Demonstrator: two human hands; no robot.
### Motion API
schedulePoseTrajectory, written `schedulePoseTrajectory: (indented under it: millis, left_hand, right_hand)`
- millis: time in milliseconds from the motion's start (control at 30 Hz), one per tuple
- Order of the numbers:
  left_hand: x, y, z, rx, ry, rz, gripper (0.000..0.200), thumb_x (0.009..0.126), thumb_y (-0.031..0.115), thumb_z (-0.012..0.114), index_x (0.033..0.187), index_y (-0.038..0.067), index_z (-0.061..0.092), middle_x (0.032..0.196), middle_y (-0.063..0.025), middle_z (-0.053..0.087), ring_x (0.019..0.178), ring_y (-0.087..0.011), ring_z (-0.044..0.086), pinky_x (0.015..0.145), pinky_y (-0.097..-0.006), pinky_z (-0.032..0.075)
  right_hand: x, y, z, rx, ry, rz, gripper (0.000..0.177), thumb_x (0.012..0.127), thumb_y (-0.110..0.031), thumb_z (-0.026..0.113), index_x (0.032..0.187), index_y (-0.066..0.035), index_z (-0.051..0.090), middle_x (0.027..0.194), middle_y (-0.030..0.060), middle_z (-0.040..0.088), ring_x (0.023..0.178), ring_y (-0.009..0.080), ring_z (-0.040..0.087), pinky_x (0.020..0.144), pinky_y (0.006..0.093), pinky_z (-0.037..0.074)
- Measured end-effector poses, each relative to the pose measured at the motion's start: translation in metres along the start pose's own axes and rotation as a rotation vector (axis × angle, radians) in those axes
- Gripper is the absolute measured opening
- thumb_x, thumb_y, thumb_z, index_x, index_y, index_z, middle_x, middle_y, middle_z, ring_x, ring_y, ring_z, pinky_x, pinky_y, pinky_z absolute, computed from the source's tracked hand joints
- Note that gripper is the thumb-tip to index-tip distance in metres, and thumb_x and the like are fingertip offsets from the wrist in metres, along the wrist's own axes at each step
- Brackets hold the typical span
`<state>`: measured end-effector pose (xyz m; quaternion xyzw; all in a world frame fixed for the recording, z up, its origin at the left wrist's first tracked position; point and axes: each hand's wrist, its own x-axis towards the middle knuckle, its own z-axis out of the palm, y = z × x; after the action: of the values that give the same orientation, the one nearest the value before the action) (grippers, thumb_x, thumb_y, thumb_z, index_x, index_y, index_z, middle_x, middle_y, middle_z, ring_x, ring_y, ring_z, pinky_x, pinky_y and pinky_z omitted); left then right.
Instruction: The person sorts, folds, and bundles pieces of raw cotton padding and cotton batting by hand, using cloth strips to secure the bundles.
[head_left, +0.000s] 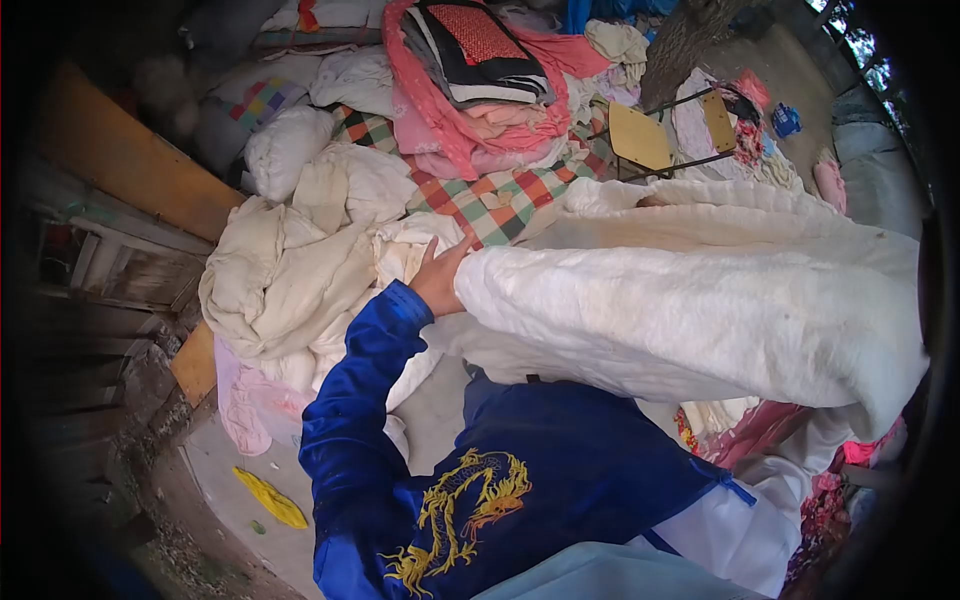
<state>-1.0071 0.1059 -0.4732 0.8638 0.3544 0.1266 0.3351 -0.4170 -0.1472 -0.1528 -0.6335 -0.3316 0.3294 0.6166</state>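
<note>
White quilt (690, 310) stretches across the person's front in a long, thick fold, from near the middle out to the far right, above the blue garment (590, 450). Its near end touches the left hand (438, 280), which is partly open, thumb standing apart and fingers running behind the edge; whether they grip a fold cannot be told. The right hand is not visible, so its state cannot be told either; the bulky quilt probably hides it. Holding the quilt crosswise and raised seems meant to support its broad, soft length at both ends. Just left of the left hand lies heaped cream bedding (290, 270); beyond it, a checked cloth (470, 205) lies under a pink bundle (440, 165), perhaps to keep it off the ground.
</note>
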Motion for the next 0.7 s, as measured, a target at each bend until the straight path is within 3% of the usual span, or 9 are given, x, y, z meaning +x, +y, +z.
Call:
schedulePoseTrajectory:
  millis: [33,67,100,133,167,267,333,567,700]
  left_hand:
    - [-0.010,-0.013,0.033,-0.083,-0.049,0.073,0.096,0.068,0.045,0.074,0.142,0.007,0.028,0.127,-0.0127,0.056,0.118,-0.0291,0.053,0.110,-0.0486,0.021]
    - [-0.014,-0.005,0.047,-0.483,-0.264,0.027,0.085,0.065,0.039,0.078,0.136,0.010,0.041,0.128,-0.0104,0.056,0.114,-0.0290,0.055,0.104,-0.0382,0.035]
    - [-0.025,-0.015,0.075,-0.451,-0.385,0.011,0.075,0.064,0.034,0.080,0.129,0.010,0.051,0.125,-0.0113,0.058,0.112,-0.0281,0.057,0.096,-0.0321,0.042]
    - [-0.040,-0.036,0.106,-0.461,-0.406,-0.006,0.067,0.065,0.033,0.080,0.123,0.009,0.056,0.120,-0.0117,0.061,0.111,-0.0272,0.058,0.097,-0.0337,0.042]
    - [-0.045,-0.033,0.106,-0.421,-0.346,-0.103,0.059,0.066,0.032,0.079,0.118,0.010,0.061,0.115,-0.0126,0.064,0.109,-0.0274,0.059,0.095,-0.0341,0.043]
    - [-0.042,-0.039,0.061,-0.476,0.192,-0.271,0.039,0.071,0.021,0.075,0.105,0.005,0.065,0.102,-0.0125,0.068,0.096,-0.0272,0.065,0.084,-0.0325,0.049]
    - [-0.032,-0.014,-0.003,-0.075,0.414,-0.384,0.032,0.071,0.024,0.071,0.098,0.006,0.067,0.096,-0.0169,0.067,0.093,-0.0323,0.065,0.078,-0.0368,0.051]
    - [0.002,0.098,-0.095,0.563,0.639,-0.505,0.030,0.074,0.027,0.067,0.097,0.008,0.064,0.093,-0.0179,0.066,0.092,-0.0380,0.061,0.076,-0.0424,0.049]
    - [-0.011,0.166,-0.084,0.559,0.707,-0.577,0.027,0.076,0.023,0.066,0.098,0.008,0.064,0.094,-0.0175,0.066,0.092,-0.0368,0.062,0.076,-0.0417,0.049]
  right_hand:
    - [0.013,0.004,-0.009,-0.004,0.034,0.004,0.038,0.095,-0.018,0.047,0.124,0.005,0.051,0.122,0.0172,0.057,0.110,0.0277,0.055,0.099,0.0408,0.042]
    - [0.026,0.005,-0.018,0.005,0.052,0.001,0.038,0.094,-0.018,0.047,0.124,0.005,0.051,0.122,0.0169,0.057,0.110,0.0273,0.055,0.099,0.0404,0.042]
    - [0.044,0.010,-0.024,0.017,0.058,-0.002,0.037,0.094,-0.018,0.047,0.124,0.005,0.051,0.121,0.0166,0.057,0.109,0.0268,0.055,0.099,0.0400,0.042]
    - [0.067,0.015,-0.029,0.033,0.061,-0.007,0.037,0.094,-0.017,0.048,0.124,0.005,0.051,0.121,0.0163,0.057,0.109,0.0264,0.055,0.098,0.0395,0.042]
    - [0.091,0.022,-0.032,0.058,0.054,-0.012,0.037,0.094,-0.017,0.048,0.123,0.004,0.052,0.121,0.0160,0.057,0.108,0.0259,0.056,0.098,0.0391,0.043]
    - [0.171,0.051,-0.036,0.130,0.017,0.006,0.036,0.093,-0.016,0.049,0.123,0.004,0.052,0.120,0.0151,0.058,0.107,0.0246,0.056,0.097,0.0378,0.043]
    - [0.224,0.072,-0.038,0.177,-0.018,0.031,0.035,0.093,-0.016,0.050,0.123,0.004,0.053,0.120,0.0145,0.058,0.106,0.0237,0.056,0.097,0.0370,0.043]
    - [0.371,0.165,-0.044,0.315,-0.214,0.167,0.034,0.092,-0.014,0.052,0.122,0.002,0.054,0.118,0.0124,0.059,0.103,0.0206,0.058,0.095,0.0340,0.044]
    - [0.401,0.218,-0.069,0.344,-0.366,0.274,0.033,0.091,-0.013,0.053,0.121,0.002,0.055,0.117,0.0112,0.060,0.101,0.0188,0.058,0.094,0.0323,0.045]
